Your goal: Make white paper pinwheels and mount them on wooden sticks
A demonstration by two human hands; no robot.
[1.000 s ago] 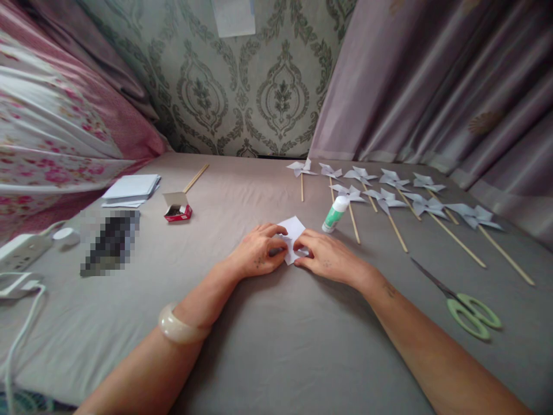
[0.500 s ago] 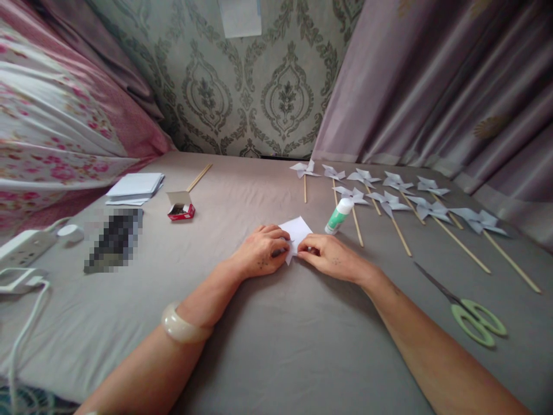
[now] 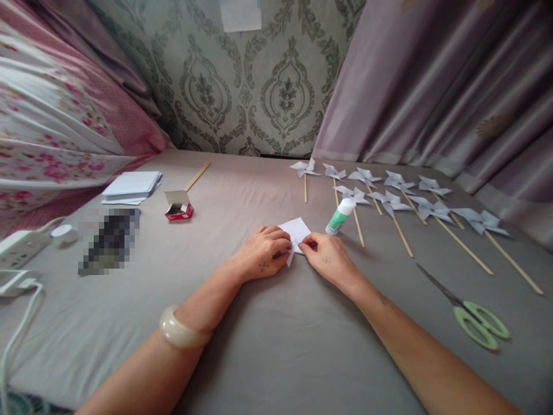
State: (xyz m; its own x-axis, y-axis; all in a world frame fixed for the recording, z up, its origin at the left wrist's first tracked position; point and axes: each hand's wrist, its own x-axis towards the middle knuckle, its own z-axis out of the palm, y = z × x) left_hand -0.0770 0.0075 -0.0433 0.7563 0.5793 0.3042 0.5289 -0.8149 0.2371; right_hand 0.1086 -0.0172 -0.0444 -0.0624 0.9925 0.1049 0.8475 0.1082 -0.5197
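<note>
A small white paper square lies on the grey cloth in front of me. My left hand rests on its left edge with the fingers curled down and pressing it. My right hand pinches a corner flap of the same paper between thumb and forefinger. A white glue stick with a green label lies just right of the paper.
Several paper pinwheels on wooden sticks lie in rows at the right. Green-handled scissors lie at the near right. A red box, a paper stack, a loose stick and a power strip lie at the left.
My right hand has drawn in from lying over the paper's right side to a pinch on a flap near the middle. The left hand has stayed put.
</note>
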